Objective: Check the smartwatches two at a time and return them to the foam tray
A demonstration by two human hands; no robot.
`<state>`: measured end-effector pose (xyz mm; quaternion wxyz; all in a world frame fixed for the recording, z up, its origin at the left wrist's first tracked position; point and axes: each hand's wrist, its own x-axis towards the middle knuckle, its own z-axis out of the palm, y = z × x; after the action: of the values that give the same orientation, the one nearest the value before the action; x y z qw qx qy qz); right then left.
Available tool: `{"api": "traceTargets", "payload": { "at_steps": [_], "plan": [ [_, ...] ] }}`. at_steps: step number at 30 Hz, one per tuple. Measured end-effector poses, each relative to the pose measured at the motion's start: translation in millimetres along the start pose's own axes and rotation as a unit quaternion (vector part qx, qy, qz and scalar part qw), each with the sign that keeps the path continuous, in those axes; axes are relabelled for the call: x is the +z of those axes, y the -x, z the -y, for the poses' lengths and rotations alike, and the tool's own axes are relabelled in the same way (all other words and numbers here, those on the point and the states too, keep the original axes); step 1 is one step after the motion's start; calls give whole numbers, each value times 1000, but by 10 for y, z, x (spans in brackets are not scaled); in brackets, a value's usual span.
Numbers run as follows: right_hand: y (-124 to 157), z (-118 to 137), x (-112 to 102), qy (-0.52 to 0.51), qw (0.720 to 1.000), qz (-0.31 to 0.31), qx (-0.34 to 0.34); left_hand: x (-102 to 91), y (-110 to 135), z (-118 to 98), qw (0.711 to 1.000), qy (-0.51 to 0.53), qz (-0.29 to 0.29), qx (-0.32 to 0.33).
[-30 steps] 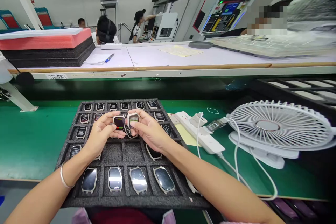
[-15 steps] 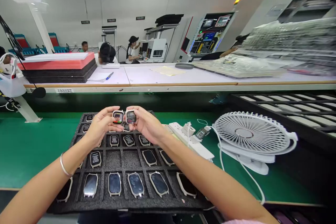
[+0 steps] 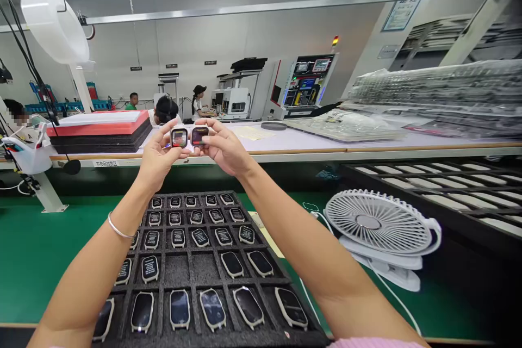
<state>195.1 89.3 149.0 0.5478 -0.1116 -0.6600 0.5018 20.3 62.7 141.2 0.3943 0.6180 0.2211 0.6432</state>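
My left hand (image 3: 157,159) is raised above the bench and pinches a small watch body (image 3: 179,137) with a lit screen. Right beside it, my right hand (image 3: 223,148) pinches a second watch body (image 3: 199,135) with a dark reddish screen. The two watch bodies sit side by side, almost touching, screens toward me. Below my arms lies a black foam tray (image 3: 191,266) with several watch bodies in its pockets; two pockets in the middle row are bare. A silver bangle (image 3: 118,228) circles my left wrist.
A white desk fan (image 3: 377,228) lies on the green mat (image 3: 36,250) to the right of the tray. Behind runs a white shelf (image 3: 334,147) with stacked foam sheets (image 3: 100,130) and wrapped trays. Several people work at machines in the background.
Both hands rose from just above the foam tray to well over it, each keeping its watch body. The view tilted upward, so the tray now sits lower in the picture.
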Motion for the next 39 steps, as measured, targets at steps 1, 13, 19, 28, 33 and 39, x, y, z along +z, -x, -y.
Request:
{"api": "traceTargets", "payload": {
  "at_steps": [1, 13, 19, 28, 33, 39],
  "plan": [
    [-19, 31, -5, 11, 1000, 7, -9, 10, -27, -2, 1000, -4, -4, 18],
    [27, 223, 24, 80, 995, 42, -44, 86, -76, -88, 996, -31, -12, 78],
    [89, 241, 33, 72, 995, 50, -53, 104, -58, -102, 996, -20, -11, 84],
    [474, -67, 91, 20, 999, 31, -8, 4, 372, 41, 1000, -17, 12, -6],
    [899, -445, 148, -26, 997, 10, 65, -92, 845, 250, 995, -27, 12, -98],
    [1134, -779, 171, -59, 988, -20, 140, -150, 1079, 460, 982, -39, -22, -186]
  ]
}}
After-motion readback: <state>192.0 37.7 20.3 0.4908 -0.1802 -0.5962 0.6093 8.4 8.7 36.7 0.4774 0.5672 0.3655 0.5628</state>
